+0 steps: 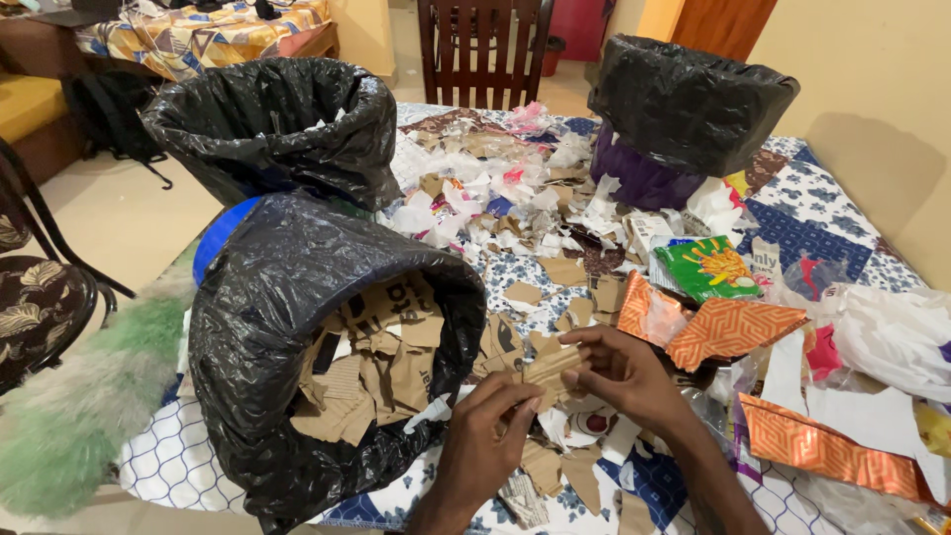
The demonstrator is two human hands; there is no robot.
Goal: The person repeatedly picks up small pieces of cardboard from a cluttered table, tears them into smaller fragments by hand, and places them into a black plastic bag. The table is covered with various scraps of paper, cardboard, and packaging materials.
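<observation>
Head view shows both hands, left hand (492,426) and right hand (616,369), pinching one cardboard piece (551,367) just beside the tilted black bag (287,297) of cardboard scraps; I judge a torn bit could drop onto the littered surface (178,458), because the bag mouth sags.

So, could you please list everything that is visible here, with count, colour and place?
bag of cardboard pieces: one, black, front left, tipped toward the hands
other bin bags: two, black, back left and back right
paper scraps: many, mostly white, table middle
snack packet: one, green, right
patterned wrapping: orange, right
chair: one, dark wood, behind table
cardboard piece: one, brown, held by both hands
left hand; right hand
</observation>
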